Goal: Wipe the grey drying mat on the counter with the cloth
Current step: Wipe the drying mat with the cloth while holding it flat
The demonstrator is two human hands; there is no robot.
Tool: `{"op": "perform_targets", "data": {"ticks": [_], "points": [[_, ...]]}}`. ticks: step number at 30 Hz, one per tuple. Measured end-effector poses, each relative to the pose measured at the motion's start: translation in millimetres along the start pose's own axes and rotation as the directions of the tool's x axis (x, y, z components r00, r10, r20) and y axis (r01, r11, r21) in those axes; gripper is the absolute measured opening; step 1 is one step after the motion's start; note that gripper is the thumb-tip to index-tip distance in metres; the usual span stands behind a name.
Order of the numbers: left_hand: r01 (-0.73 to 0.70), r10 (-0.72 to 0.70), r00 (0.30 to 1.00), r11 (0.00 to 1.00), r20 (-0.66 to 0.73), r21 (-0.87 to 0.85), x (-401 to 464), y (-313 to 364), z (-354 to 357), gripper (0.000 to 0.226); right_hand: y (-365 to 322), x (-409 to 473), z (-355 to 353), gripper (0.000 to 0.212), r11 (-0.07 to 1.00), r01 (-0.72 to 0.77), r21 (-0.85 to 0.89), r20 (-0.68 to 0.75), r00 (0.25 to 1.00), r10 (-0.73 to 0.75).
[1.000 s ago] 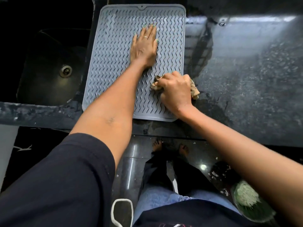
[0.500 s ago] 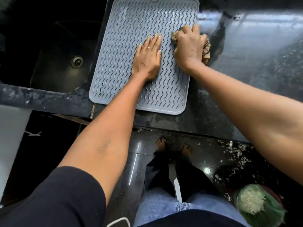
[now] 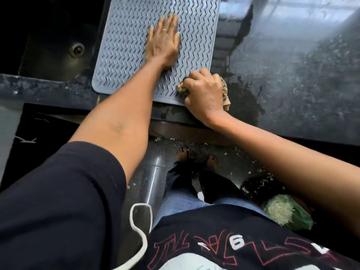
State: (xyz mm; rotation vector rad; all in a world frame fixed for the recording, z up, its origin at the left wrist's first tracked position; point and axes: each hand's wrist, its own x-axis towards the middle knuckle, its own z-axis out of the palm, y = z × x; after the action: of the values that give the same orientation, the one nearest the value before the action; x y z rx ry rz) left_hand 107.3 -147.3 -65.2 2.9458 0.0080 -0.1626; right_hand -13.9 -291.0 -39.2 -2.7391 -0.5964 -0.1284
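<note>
The grey drying mat [image 3: 124, 55] with a wavy ribbed pattern lies on the dark counter, its top edge cut off by the frame. My left hand [image 3: 163, 41] rests flat on the mat's middle, fingers spread, holding it down. My right hand [image 3: 204, 94] is closed on a crumpled tan cloth [image 3: 226, 94] at the mat's near right corner, pressing it against the mat and the counter edge. Most of the cloth is hidden under my fingers.
A dark sink [image 3: 58, 47] with a round drain lies left of the mat. The wet black counter [image 3: 292, 75] stretches to the right. Below, the floor shows my feet, scattered debris and a green bin [image 3: 286, 213] of scraps.
My right hand has dragged the cloth from the mat's far right edge back to its near right corner. My left hand stays flat on the mat.
</note>
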Motion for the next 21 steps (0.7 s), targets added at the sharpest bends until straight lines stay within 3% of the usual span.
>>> {"op": "perform_targets", "data": {"ticks": [2,4,7,10,13,16,21], "points": [[0.017,-0.017,1.000,1.000,0.003,0.006,-6.7,0.6,0.4,0.054,3.0,11.6,-10.8,0.019,0.983,-0.077,0.169,-0.016,0.997,0.081],[0.025,-0.026,0.999,0.999,0.033,0.032,-14.4,-2.6,0.8,0.055,4.8,38.6,-18.1,0.016,0.929,-0.199,0.312,-0.129,0.960,0.249],[0.027,-0.028,0.999,0.998,0.029,0.049,-27.3,-8.6,2.4,0.052,8.5,92.0,-12.1,0.027,0.895,-0.319,0.312,-0.095,0.927,0.363],[0.043,-0.043,0.999,0.999,-0.024,0.003,-37.7,-12.5,5.3,0.050,4.2,105.3,3.8,0.033,0.960,-0.268,0.087,0.045,0.963,0.265],[0.033,-0.036,0.999,0.997,-0.037,-0.065,-38.4,-15.2,8.2,0.050,-3.1,71.8,18.6,0.033,0.988,-0.135,-0.080,-0.041,0.990,0.133],[0.024,-0.035,0.998,0.983,-0.055,-0.181,-38.7,-16.1,8.1,0.051,-15.4,33.2,21.4,0.034,0.996,-0.048,-0.078,-0.121,0.992,0.039],[0.029,-0.046,0.997,0.974,-0.069,-0.224,-42.2,-9.1,7.6,0.050,-39.1,-24.8,15.5,0.026,0.996,0.092,0.012,-0.222,0.971,-0.087]]}}
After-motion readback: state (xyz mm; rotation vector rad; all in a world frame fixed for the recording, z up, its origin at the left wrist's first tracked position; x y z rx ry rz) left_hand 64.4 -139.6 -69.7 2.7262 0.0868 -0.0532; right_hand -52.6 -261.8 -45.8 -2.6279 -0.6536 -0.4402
